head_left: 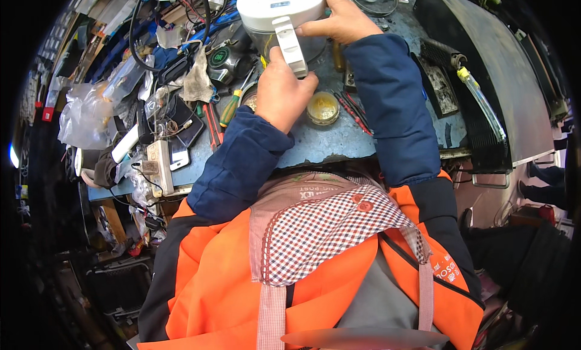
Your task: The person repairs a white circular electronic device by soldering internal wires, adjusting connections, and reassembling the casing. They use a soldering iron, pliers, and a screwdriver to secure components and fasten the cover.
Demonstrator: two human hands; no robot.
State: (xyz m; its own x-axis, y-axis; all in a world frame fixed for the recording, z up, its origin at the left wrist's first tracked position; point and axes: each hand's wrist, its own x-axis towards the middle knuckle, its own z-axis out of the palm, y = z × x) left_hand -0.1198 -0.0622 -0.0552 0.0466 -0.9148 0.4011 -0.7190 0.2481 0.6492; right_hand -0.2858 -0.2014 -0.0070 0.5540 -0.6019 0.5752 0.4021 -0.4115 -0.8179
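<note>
A white electric kettle [255, 10] with a clear see-through body is held bottom up at the far middle of the bench. Its round underside faces me, with a dark ringed connector in the centre. My left hand [281, 91] is closed round the lower part of the white handle [289, 46]. On the kettle's right side, my right hand [350, 18] grips the edge of the white base, its thumb near the top of the handle. Part of the clear body is hidden behind the handle and my hands.
Below the kettle stands a round tin [322, 110] with yellowish contents, beside red and black leads [357, 114]. A green-and-yellow screwdriver [230, 109] and red-handled pliers [213, 127] lie left. Farther left are a power strip [160, 165] and plastic bags [85, 117].
</note>
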